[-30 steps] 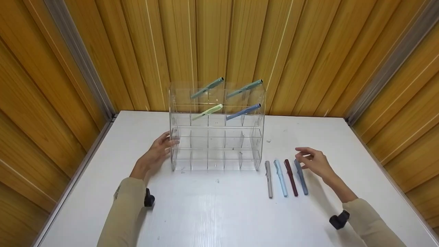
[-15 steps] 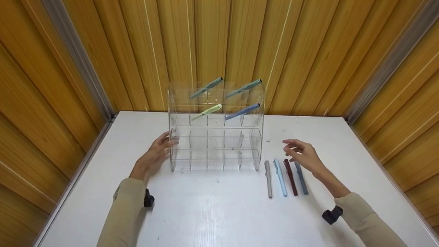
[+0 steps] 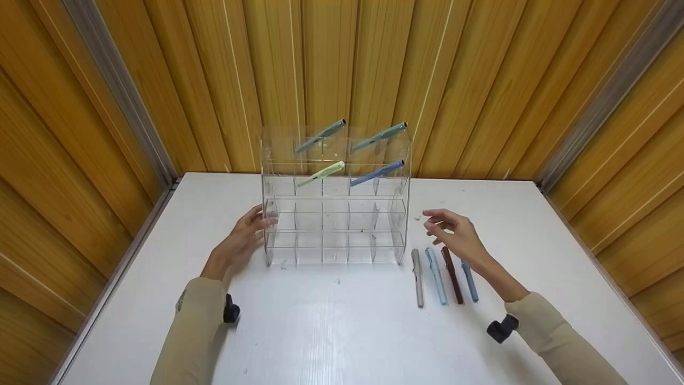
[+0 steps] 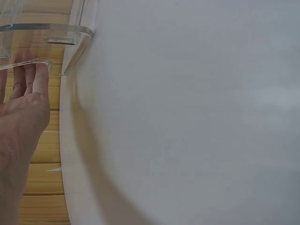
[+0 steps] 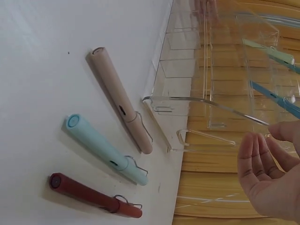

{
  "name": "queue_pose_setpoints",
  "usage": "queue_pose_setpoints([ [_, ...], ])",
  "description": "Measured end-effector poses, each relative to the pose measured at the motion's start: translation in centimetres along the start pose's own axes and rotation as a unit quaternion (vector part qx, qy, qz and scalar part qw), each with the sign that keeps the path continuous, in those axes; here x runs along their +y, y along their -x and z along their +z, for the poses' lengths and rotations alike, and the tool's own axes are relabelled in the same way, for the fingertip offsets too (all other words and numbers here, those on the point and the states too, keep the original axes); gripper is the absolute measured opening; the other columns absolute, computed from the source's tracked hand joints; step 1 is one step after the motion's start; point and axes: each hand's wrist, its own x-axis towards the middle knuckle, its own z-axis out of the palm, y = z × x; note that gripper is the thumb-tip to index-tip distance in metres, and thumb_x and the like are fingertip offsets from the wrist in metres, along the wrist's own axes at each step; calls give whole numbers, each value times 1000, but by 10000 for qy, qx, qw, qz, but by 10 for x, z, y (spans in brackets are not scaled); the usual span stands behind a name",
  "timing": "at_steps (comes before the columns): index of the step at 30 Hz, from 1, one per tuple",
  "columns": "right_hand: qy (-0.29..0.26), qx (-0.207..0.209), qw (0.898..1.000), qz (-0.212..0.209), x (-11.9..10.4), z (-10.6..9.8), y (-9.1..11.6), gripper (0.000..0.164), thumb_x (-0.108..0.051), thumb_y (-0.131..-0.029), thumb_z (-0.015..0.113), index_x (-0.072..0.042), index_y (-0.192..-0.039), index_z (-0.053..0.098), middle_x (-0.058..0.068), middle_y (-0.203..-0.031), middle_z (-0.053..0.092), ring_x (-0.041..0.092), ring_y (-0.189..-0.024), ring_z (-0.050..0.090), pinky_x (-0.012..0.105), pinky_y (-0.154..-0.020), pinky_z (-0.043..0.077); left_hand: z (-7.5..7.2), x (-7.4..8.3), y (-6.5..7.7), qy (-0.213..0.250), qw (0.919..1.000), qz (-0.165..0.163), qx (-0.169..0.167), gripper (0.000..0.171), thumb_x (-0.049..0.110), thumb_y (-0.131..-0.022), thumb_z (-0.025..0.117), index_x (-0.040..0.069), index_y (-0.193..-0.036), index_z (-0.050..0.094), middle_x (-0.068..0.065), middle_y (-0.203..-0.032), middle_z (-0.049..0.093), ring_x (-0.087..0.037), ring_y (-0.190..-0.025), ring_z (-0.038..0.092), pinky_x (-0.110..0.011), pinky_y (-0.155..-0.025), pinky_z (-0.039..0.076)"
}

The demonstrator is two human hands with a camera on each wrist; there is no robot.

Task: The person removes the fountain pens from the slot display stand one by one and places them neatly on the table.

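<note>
A clear acrylic pen rack (image 3: 335, 222) with stepped compartments stands at the back of the table. My left hand (image 3: 243, 238) holds its left side, fingertips at the side panel (image 4: 35, 44) in the left wrist view. Two teal pens, one (image 3: 320, 136) left and one (image 3: 379, 137) right, lean in the top tier. Below them lean a light green pen (image 3: 321, 174) and a blue pen (image 3: 377, 174). My right hand (image 3: 454, 232), fingers loosely bent and holding nothing, hovers right of the rack, above the tops of a dark red pen (image 3: 452, 275) and a slate-blue pen (image 3: 469, 280).
Beside the dark red pen lie a light blue pen (image 3: 436, 275) and a grey pen (image 3: 417, 278), all roughly parallel on the white table (image 3: 320, 331). Wood-look panels (image 3: 326, 64) close off the back and both sides.
My right hand has moved left and slightly away from me, from over the slate-blue pen toward the rack. My left hand stays at the rack's side.
</note>
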Motion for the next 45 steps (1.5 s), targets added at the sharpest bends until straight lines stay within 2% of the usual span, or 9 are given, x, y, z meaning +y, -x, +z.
queue_pose_setpoints([
  [3, -282, -56, 9995, -154, -6, 5, -6, 35, -11, -100, 64, 4, -132, 62, 29, -118, 66, 14, -93, 72, 22, -75, 61, 0, 0, 1, 40, 10000, -52, 13, 83, 24, -102, 58, 16, -165, 5, -13, -170, 16, -35, -160, 12, -60, -129, 4],
  [7, -492, -45, 9985, -243, -13, 14, -13, 35, -8, -101, 63, 7, -132, 61, 33, -121, 64, 11, -95, 72, 21, -78, 61, -1, 0, 1, 72, 9999, -66, 50, 82, 24, -102, 59, 17, -165, 7, -13, -169, 21, -35, -160, 14, -59, -129, 4],
  [16, -803, 277, 9962, -197, -23, 35, -23, 36, -9, -100, 64, 6, -133, 61, 27, -121, 64, 8, -95, 71, 22, -79, 61, 2, 0, 3, 143, 9997, -160, 89, 87, 25, -102, 61, 17, -165, 2, -13, -170, 20, -34, -160, 8, -58, -129, 1],
  [23, -899, 343, 9953, -87, -35, 35, -36, 38, -13, -100, 65, 2, -135, 60, 24, -123, 65, 11, -96, 71, 23, -80, 62, 2, 1, 2, 23, 9999, -119, 58, 84, 27, -102, 59, 17, -165, 5, -13, -168, 23, -34, -160, 11, -59, -129, 2],
  [29, -1123, 363, 9930, 16, -41, 32, -46, 43, -14, -101, 64, 2, -140, 56, 21, -126, 64, 8, -96, 71, 24, -81, 62, 2, 0, -1, -188, 9996, -148, 127, 81, 30, -102, 60, 18, -165, 11, -12, -167, 28, -34, -160, 12, -60, -129, 4],
  [33, -1222, 319, 9920, 90, -42, 32, -52, 44, -13, -102, 63, -2, -143, 54, 15, -127, 66, 7, -96, 72, 26, -80, 63, 1, -1, -3, -342, 9991, -177, 202, 82, 30, -101, 59, 17, -165, 9, -13, -169, 23, -35, -160, 13, -59, -129, 9],
  [38, -1285, 432, 9906, 154, -45, 34, -58, 46, -14, -102, 63, -2, -145, 52, 10, -127, 66, 10, -98, 74, 27, -80, 63, 2, -1, -3, -256, 9991, -218, 242, 83, 29, -101, 60, 18, -165, 9, -12, -169, 24, -33, -160, 13, -57, -129, 9],
  [45, -1957, 765, 9776, 113, -52, 38, -68, 44, -10, -103, 59, 2, -145, 52, -3, -115, 69, 6, -90, 73, 26, -78, 63, 0, -1, 2, -52, 9998, -122, 147, 81, 27, -102, 59, 17, -165, 10, -13, -167, 30, -33, -160, 11, -60, -129, 5],
])
